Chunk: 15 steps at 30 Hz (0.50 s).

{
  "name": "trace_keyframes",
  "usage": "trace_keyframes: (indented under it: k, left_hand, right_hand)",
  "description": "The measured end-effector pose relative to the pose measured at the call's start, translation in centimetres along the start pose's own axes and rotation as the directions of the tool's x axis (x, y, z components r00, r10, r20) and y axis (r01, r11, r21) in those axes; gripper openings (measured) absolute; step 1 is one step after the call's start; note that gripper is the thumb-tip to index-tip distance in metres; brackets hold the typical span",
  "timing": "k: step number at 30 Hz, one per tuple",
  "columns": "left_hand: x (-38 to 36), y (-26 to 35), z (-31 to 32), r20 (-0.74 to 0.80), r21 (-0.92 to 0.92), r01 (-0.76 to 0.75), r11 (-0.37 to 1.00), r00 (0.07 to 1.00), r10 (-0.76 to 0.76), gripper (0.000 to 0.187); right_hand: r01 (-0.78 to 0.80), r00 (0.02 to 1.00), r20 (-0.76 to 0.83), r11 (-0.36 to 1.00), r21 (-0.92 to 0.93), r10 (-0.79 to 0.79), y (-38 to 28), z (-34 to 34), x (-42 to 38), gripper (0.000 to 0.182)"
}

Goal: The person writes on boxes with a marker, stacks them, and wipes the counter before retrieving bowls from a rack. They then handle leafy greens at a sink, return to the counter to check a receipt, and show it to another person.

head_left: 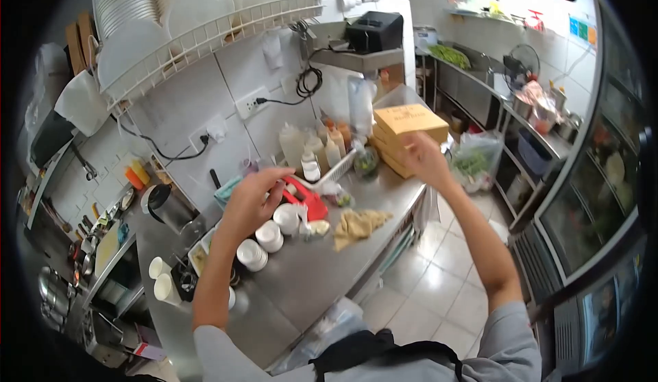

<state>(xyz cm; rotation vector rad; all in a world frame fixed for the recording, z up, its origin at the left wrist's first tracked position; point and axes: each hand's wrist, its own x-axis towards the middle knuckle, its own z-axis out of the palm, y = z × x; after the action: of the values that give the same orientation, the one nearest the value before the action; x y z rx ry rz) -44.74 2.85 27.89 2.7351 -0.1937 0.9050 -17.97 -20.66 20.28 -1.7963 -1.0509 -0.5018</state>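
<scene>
My left hand [257, 200] is raised over the steel counter, fingers loosely curved and thumb apart from them. Its fingertips overlap the edge of a red plastic object [312, 205] with an opening like a handle. Below that hand stand stacks of small white cups [269, 236]. My right hand [426, 162] is in front of a stack of yellow cardboard boxes [411, 120], its fingers bent but loose. Between my hands, a crumpled tan cloth [360, 228] lies on the counter. Squeeze bottles [312, 166] stand behind it in a white basket [336, 171].
A wire rack [226, 44] of white plates and bowls hangs above. A kettle [168, 207] and cream-colored cups [164, 287] stand at the left. Beyond the counter [281, 296] are a tiled floor [432, 286], a plastic bag of greens [474, 159] and a glass-doored fridge [596, 169].
</scene>
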Motion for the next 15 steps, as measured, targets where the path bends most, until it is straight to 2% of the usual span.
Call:
trace_keyframes:
  k: [2, 4, 6, 8, 10, 11, 13, 14, 15]
  left_hand:
    - [5.7, -0.1, -1.2, -0.020, 0.142, -0.038, 0.989, 0.999, 0.041, 0.029]
    - [11.9, -0.6, -3.0, -0.070, 0.330, -0.123, 0.936, 0.986, 0.154, 0.030]
    - [18.5, -2.0, -5.4, -0.123, 0.478, -0.203, 0.855, 0.948, 0.294, 0.030]
    - [24.2, -1.6, -8.3, -0.225, 0.569, -0.028, 0.822, 0.956, 0.188, 0.029]
    - [29.0, -1.3, -10.7, -0.274, 0.673, 0.153, 0.724, 0.960, 0.053, 0.030]
    - [30.4, -1.6, -11.4, -0.279, 0.685, 0.181, 0.706, 0.960, 0.026, 0.030]
    - [33.6, -2.1, -13.3, -0.314, 0.802, 0.247, 0.544, 0.949, 0.033, 0.029]
    - [34.5, -2.9, -13.7, -0.324, 0.809, 0.271, 0.521, 0.946, 0.010, 0.029]
    - [35.3, -3.8, -14.5, -0.310, 0.854, 0.234, 0.465, 0.946, 0.094, 0.025]
  right_hand:
    - [0.264, 0.963, -0.050, 0.965, -0.007, -0.264, -1.1, -0.7, 8.9, 0.034]
    - [0.304, 0.953, 0.011, 0.951, -0.059, -0.304, -4.8, -2.2, 17.2, 0.041]
    - [0.549, 0.807, -0.107, 0.805, -0.226, -0.581, -5.6, -1.9, 26.0, 0.044]
    - [0.662, 0.697, -0.138, 0.705, -0.255, -0.704, -7.2, -1.3, 34.4, 0.052]
    - [0.643, 0.708, -0.121, 0.706, -0.297, -0.696, -9.6, -0.5, 40.0, 0.051]
    - [0.660, 0.701, -0.120, 0.703, -0.263, -0.703, -9.8, 0.7, 42.9, 0.051]
    - [0.723, 0.597, -0.168, 0.616, -0.313, -0.785, -11.1, 1.5, 48.8, 0.067]
    - [0.741, 0.586, -0.172, 0.610, -0.282, -0.791, -11.2, 2.1, 50.8, 0.067]
    - [0.731, 0.592, -0.169, 0.613, -0.300, -0.788, -11.9, 2.2, 52.4, 0.068]
